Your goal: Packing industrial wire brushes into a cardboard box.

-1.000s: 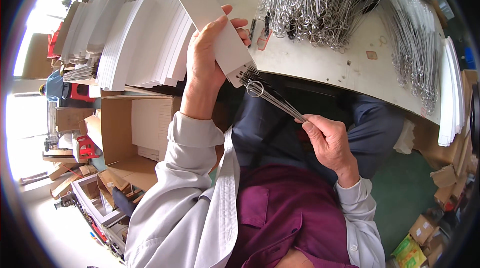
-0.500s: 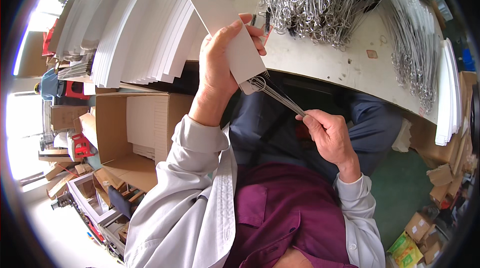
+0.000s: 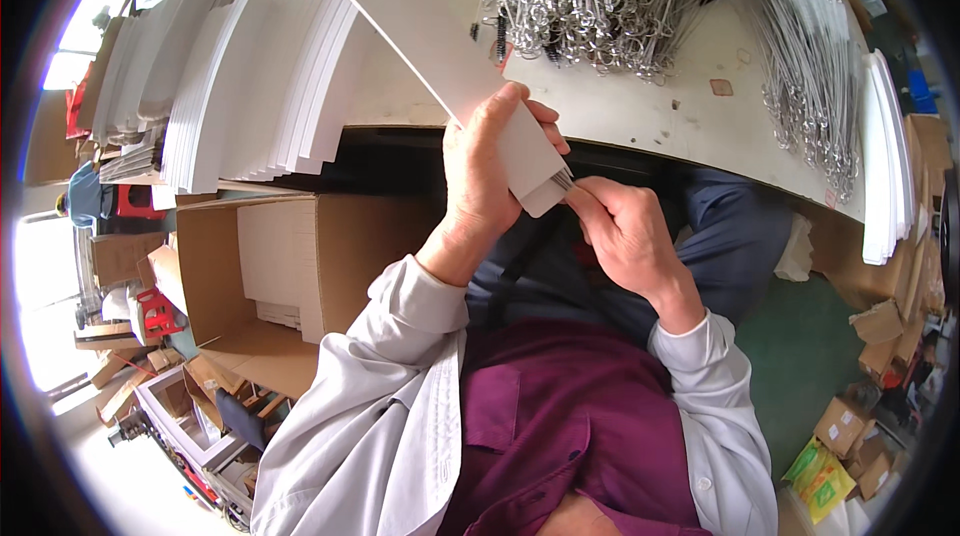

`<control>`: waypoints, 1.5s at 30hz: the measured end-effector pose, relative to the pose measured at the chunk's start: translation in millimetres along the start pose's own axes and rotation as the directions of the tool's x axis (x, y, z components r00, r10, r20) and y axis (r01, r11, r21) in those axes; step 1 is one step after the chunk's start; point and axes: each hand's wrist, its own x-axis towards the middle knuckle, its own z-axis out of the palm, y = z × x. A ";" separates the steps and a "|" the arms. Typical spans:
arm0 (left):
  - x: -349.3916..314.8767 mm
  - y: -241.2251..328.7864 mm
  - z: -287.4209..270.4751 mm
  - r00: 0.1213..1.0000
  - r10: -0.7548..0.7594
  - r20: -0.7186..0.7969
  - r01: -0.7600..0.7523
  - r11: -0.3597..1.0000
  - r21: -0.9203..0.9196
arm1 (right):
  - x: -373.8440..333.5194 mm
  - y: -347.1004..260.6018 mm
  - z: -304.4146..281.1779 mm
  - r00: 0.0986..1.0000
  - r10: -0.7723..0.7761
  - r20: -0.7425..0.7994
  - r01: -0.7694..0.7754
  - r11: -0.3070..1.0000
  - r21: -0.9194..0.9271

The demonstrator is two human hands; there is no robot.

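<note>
A long, narrow white box (image 3: 532, 156) slants across my lap, its open end with a raised flap toward me. My left hand (image 3: 478, 171) is wrapped round it near that end. Only short ends of thin wire brushes (image 3: 563, 179) show at the box's mouth; the rest is inside. My right hand (image 3: 628, 236) pinches those ends with thumb and fingers, right against the opening. Beyond my hands, a big pile of wire brushes (image 3: 585, 16) with ring ends and some black bristles lies on the table (image 3: 640, 116).
Another bundle of wire brushes (image 3: 815, 96) lies at the table's right, beside white folded cardboard (image 3: 885, 166). Rows of flat white boxes (image 3: 300, 86) fill the left. Below them, an open brown carton (image 3: 212, 271) holds white boxes. Small cartons (image 3: 845, 426) stand on the floor at right.
The wire brushes have slid most of the way into the white box. My right hand has moved up and left to the opening; my left hand and the box have shifted right and nearer.
</note>
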 end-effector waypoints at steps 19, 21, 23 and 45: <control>-10.4 -24.1 24.3 0.995 0.040 0.094 -0.034 0.997 -0.064 | -3.0 -6.8 -10.5 0.989 0.001 -0.147 0.007 0.998 0.059; -14.8 -34.3 28.6 0.993 0.073 0.091 -0.072 0.997 -0.009 | 8.0 -3.0 -11.8 0.988 0.038 -0.147 -0.024 0.996 0.091; -14.1 -38.5 28.7 0.993 0.098 0.066 -0.100 0.994 0.038 | 11.6 4.6 -12.0 0.987 0.084 -0.138 -0.062 0.986 0.153; -28.6 8.7 3.9 0.674 -0.192 0.713 -0.737 -0.240 0.632 | -9.3 11.1 -54.4 0.998 -0.020 -0.060 0.017 0.999 -0.052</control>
